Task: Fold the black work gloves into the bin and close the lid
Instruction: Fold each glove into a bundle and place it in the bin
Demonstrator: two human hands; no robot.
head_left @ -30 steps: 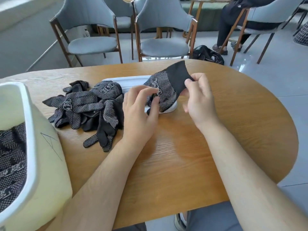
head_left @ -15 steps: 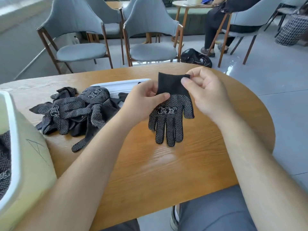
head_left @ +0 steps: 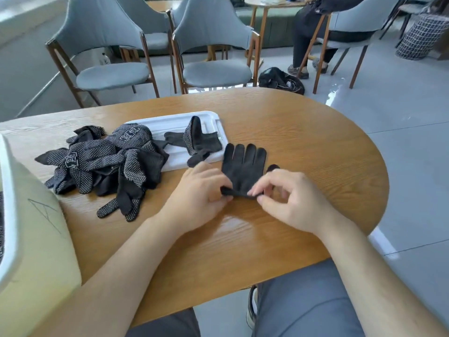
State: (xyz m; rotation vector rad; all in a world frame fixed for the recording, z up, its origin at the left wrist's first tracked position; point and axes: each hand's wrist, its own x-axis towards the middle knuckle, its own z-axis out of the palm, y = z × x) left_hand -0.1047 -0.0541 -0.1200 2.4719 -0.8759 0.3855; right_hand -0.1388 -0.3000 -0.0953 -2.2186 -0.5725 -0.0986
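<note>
Now left hand [head_left: 196, 198] and right hand [head_left: 291, 203] pinch the cuff of the glove [head_left: 243, 164] flat beside the lid [head_left: 170, 122]; folding it over likely follows.

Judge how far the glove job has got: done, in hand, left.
Done: dark fabric barely shows inside the bin.
In hand: left hand and right hand pinch a flat glove at its cuff.
Left: the pile, a stray glove on the lid, then closing.

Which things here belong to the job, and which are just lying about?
Job: glove laid flat, pinched at its cuff by left hand and right hand; glove pile; single glove on white lid; bin.
Lying about: grey chairs; black bag on floor.
</note>
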